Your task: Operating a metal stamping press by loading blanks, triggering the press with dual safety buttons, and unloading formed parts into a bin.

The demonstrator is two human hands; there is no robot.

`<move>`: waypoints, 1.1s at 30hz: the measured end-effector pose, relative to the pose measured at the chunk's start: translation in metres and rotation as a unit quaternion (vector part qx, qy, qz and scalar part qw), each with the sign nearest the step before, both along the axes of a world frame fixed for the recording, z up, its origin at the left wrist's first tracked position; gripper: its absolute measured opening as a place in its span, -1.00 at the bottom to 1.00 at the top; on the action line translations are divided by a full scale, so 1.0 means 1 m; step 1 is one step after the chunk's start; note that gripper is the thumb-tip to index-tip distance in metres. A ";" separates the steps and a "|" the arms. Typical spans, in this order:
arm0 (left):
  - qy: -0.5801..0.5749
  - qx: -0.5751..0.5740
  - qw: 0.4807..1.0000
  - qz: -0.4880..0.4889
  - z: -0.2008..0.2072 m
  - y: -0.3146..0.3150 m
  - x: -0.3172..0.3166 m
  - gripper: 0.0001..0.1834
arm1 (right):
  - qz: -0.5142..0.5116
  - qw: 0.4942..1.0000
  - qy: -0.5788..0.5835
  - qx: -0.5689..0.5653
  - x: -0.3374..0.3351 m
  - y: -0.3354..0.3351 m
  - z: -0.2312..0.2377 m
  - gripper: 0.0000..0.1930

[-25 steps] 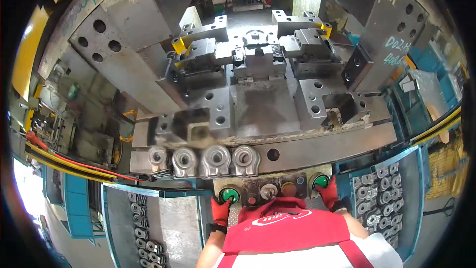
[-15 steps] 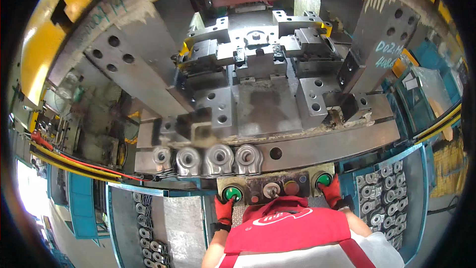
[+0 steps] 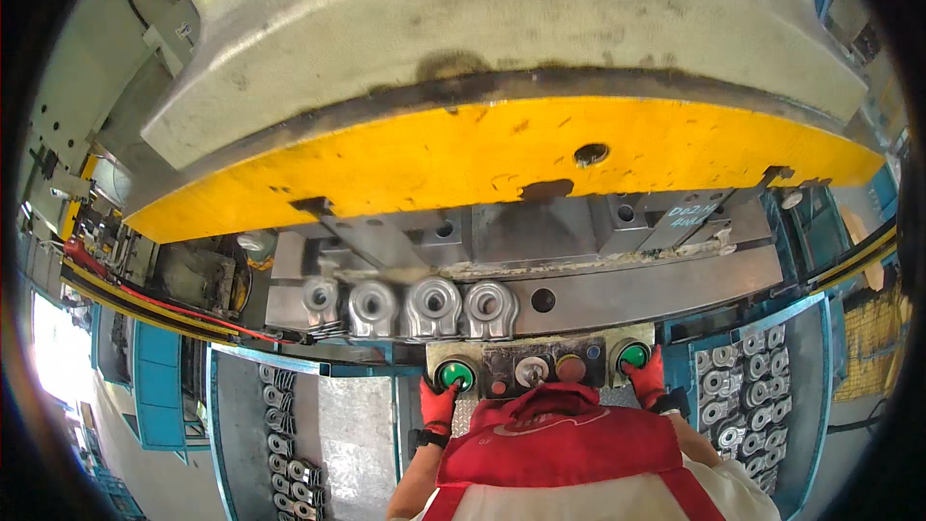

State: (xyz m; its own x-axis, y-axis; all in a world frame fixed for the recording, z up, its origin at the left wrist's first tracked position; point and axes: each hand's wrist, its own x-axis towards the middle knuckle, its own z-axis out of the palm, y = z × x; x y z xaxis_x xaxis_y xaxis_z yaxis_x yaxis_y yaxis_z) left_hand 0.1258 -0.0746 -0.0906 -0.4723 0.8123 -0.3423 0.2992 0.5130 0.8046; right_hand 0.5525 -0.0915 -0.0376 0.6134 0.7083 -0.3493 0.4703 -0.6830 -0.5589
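Observation:
My left hand, in a red glove, has its thumb on the left green push button; another finger stretches up outside the ring, apart from the thumb. On the other end of the control panel, my right hand, also red-gloved, touches the right green push button with its thumb, other fingers pointing up at the side. Neither hand holds anything. Beyond the panel, the yellow-edged press ram is low over the die and hides most of it.
Several stamped metal parts with round holes stand along the left of the press bed's front ledge. A blue-framed bin on the left and another bin on the right hold more such parts. A red cable runs at left.
The press ram has come down, and its yellow front now covers most of the die that was in view. Both hands stay at the green buttons.

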 end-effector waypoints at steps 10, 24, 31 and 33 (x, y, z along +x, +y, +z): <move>0.142 -0.163 0.963 -0.158 0.071 0.015 -0.001 -0.15 | -0.001 0.999 0.043 0.024 0.001 -0.001 0.010 0.03; 0.120 0.399 0.851 -0.320 0.342 0.231 0.142 -0.33 | 0.025 0.961 0.267 0.069 0.021 0.014 0.033 0.03; 0.324 0.191 0.892 -0.251 0.335 0.414 0.214 0.02 | 0.017 0.974 0.207 0.093 0.020 -0.002 -0.009 -0.01; 0.317 0.108 0.908 -0.251 0.336 0.445 0.231 0.12 | -0.006 0.987 0.121 0.104 0.019 -0.007 -0.025 -0.03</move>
